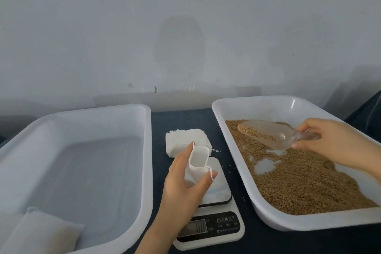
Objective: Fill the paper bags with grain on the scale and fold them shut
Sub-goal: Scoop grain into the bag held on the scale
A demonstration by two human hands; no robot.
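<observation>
We held the small white paper bag (pixel 196 163) open-mouthed just below the middle of the frame. Our left hand (pixel 185 183) pinched it between thumb and fingers over the platform of the kitchen scale (pixel 216 225). Whether its base touched the platform we could not tell. To the right, our right hand (pixel 327 142) gripped the handle of a clear plastic scoop (pixel 266 133). The scoop was part-loaded and hung above the wheat grain (pixel 299 183) in the white tray (pixel 268 219). Behind the bag lay a stack of empty bags (pixel 185 140) on the dark tabletop (pixel 181 118). At the left sat a second white tray (pixel 147 150) with one filled bag (pixel 41 231) in its lower-left corner.

We judged the pour the risky part. The bag's mouth looked narrower than the scoop's lip, so a quick tip could send grain over the rim onto the platform, where it would be weighed too. The soft bag could fold in if our pinch slackened. Any downward press of our hand might falsify the reading.

Our left forearm rose from the bottom edge, fingers straight along the bag's left side and thumb on its near right. Our right hand entered from the right edge with fingers curled over the handle. The scoop was roughly level, its mouth pointing to the upper left.
</observation>
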